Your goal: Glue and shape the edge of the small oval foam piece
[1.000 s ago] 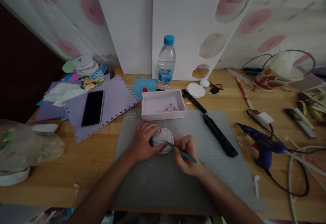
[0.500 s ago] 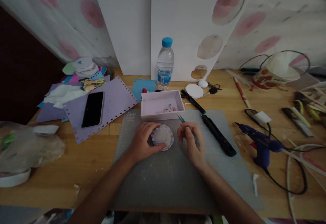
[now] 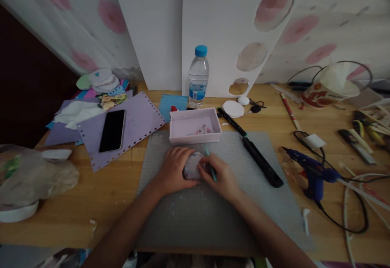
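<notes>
A small round whitish piece with a decorated edge rests on the grey cutting mat. My left hand curls around its left side, thumb along the near edge and fingers along the far edge. From the right, my right hand reaches over the piece, its fingertips pressed to the top. Teal tweezers are tucked in that hand, pointing away from me. Just beyond the hands stands an open pale pink box with small pink and white bits inside.
A black utility knife and a dark marker lie to the right. Farther right is a blue glue gun with its cable. A water bottle stands behind the box. At left, a phone lies on purple paper.
My right hand has moved left onto the round piece, its fingertips now touching the top. The tweezers came along, turned more upright in view. My left hand stays around the piece.
</notes>
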Tool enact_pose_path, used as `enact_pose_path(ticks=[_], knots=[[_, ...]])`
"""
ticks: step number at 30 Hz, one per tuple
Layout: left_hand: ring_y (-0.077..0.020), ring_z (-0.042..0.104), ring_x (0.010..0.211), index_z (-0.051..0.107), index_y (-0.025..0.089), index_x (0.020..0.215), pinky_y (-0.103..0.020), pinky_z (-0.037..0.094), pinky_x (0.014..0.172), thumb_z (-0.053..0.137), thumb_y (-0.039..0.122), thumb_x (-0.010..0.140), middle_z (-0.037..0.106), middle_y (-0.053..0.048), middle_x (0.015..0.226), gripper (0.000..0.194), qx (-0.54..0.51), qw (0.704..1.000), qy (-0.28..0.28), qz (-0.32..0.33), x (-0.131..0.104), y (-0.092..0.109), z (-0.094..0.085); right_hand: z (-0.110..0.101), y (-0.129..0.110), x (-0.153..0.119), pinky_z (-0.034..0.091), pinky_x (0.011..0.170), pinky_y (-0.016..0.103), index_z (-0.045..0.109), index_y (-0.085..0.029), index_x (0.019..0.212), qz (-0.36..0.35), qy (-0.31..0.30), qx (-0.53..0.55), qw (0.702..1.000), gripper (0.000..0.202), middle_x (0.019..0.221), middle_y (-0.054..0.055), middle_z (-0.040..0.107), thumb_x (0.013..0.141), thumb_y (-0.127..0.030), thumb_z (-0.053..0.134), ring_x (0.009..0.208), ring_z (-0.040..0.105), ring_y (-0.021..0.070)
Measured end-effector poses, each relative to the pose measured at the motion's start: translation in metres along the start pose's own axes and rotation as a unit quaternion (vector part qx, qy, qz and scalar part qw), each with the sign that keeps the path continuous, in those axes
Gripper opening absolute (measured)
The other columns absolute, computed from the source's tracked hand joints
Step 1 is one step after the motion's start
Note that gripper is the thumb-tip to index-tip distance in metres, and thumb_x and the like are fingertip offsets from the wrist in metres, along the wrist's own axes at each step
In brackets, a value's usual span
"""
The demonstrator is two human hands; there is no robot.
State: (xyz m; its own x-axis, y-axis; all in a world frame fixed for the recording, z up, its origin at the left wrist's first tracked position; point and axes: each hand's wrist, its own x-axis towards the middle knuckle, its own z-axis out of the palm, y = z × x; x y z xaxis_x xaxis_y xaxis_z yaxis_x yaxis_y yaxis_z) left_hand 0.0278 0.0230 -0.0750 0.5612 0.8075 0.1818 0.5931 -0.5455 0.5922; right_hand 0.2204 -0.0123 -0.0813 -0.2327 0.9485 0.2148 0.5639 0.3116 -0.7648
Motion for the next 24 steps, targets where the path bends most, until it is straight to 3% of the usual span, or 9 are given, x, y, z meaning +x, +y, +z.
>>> enact_pose_path(ticks=[19, 24], knots=[[-0.0341, 0.045, 0.121, 0.046, 0.017, 0.137, -0.053, 0.037, 0.102, 0.074, 0.05, 0.068, 0.051, -0.015, 0.134, 0.082, 0.033, 0.999, -0.016, 0.011, -0.002, 0.0, 0.001, -0.008, 0.0, 0.0, 0.048, 0.064, 0.027, 0.053, -0.022, 0.091, -0.03, 0.037, -0.01, 0.999, 0.006, 0.078, 0.002, 0.059, 0.088, -0.017, 0.052, 0.07, 0.058, 0.015], [-0.0314, 0.042, 0.128, 0.045, 0.023, 0.137, -0.05, 0.035, 0.108, 0.073, 0.044, 0.073, 0.048, -0.012, 0.138, 0.074, -0.061, 0.998, -0.025, 0.012, -0.003, -0.001, -0.009, -0.014, 0.004, 0.0, 0.048, 0.066, 0.028, 0.053, -0.022, 0.096, -0.056, 0.02, 0.003, 0.998, 0.008, 0.081, 0.003, 0.059, 0.091, -0.016, 0.049, 0.073, 0.058, 0.0154]])
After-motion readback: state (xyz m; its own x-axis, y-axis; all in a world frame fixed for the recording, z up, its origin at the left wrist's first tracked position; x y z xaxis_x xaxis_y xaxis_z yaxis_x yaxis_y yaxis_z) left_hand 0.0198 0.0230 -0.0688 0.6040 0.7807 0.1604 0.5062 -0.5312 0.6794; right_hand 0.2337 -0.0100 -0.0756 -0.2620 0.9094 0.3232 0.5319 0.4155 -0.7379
